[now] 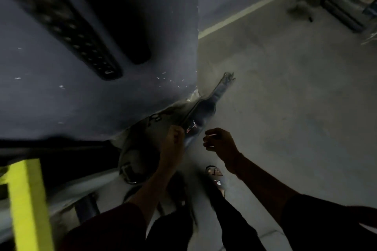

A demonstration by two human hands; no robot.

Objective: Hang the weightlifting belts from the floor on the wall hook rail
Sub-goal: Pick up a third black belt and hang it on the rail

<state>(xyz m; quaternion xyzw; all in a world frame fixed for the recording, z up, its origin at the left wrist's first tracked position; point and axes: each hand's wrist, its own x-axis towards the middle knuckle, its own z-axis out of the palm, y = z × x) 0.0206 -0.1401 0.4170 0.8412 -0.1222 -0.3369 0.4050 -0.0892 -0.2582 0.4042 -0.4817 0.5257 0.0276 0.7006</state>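
Frame centre: left hand clamped on dark leather belt above grey concrete floor; right hand loosely curled, empty.

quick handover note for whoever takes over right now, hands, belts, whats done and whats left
Left hand: closed on the edge of the dark belt lying on the floor by the wall corner.
Right hand: free, fingers loosely curled, just right of that belt.
Second belt: curled on the floor against the wall base, buckle showing.
Done: two belts already hang on the wall.
Left: lift the gripped belt and hang it, then the curled one. The hook rail is out of view.
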